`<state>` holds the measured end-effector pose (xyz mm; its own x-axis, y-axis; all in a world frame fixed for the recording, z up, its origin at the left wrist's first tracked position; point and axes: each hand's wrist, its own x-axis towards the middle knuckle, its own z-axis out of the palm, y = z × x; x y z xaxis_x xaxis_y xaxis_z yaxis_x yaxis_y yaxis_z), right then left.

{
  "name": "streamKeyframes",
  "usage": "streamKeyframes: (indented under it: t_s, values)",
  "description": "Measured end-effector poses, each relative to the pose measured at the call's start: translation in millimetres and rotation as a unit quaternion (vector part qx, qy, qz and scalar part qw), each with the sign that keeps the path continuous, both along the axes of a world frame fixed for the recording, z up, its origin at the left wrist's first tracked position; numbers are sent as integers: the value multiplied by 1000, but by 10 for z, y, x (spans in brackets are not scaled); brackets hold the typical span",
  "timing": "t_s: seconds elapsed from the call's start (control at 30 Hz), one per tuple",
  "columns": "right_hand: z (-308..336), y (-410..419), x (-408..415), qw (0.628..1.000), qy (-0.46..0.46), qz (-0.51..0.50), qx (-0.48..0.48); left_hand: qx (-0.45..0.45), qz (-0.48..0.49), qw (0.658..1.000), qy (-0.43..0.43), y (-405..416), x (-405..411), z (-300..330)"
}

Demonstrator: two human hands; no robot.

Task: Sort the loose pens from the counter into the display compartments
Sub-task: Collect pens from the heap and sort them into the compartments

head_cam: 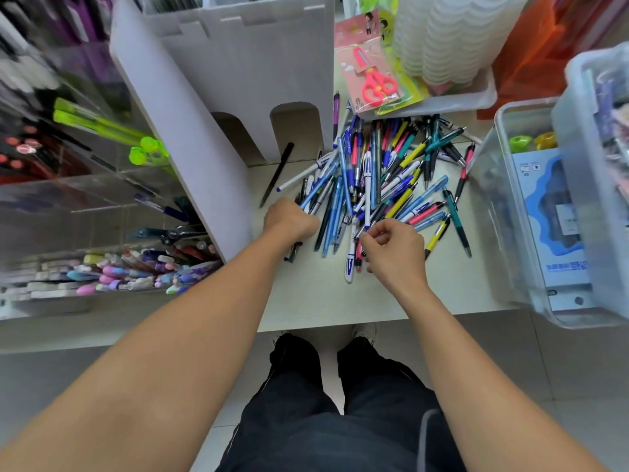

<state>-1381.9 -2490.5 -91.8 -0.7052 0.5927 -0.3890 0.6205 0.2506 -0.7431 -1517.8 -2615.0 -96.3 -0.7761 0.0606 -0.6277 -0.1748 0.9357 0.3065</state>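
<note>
A heap of loose pens (384, 172) in blue, white, yellow, pink and teal lies on the pale counter (306, 298). My left hand (289, 223) grips a bundle of several pens at the heap's left edge; their tips stick out below the fist. My right hand (394, 247) pinches the lower end of a white pen with blue print (367, 185) that stands up out of the heap. The clear display compartments (102, 212) at the left hold sorted pens, green highlighters and pastel pens.
A white slotted divider board (190, 137) stands between the display and the heap. A black pen (277, 173) lies alone beside it. Packaged pink scissors (374, 76) and a white tray lie behind the heap. Clear storage bins (544, 212) stand at the right.
</note>
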Motion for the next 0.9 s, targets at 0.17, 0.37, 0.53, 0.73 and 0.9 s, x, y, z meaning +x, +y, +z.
streamKeyframes:
  t_s: [0.17,0.37,0.53,0.73,0.9]
  values:
    - [67,-3,-125,999,2,29,-17,60,35,995,-74,-195,169,188]
    - [300,-164,-331,987,-20,25,-155,103,30,984,-141,-464,292,438]
    - [477,-366,-521,977,-14,13,-213,120,-16,988,-96,-596,348,501]
    - [509,-484,-580,973,40,-98,-206,213,13,975,-57,-633,348,591]
    - [763,-355,-531,935,85,-81,-336,396,132,895,-157,-726,397,790]
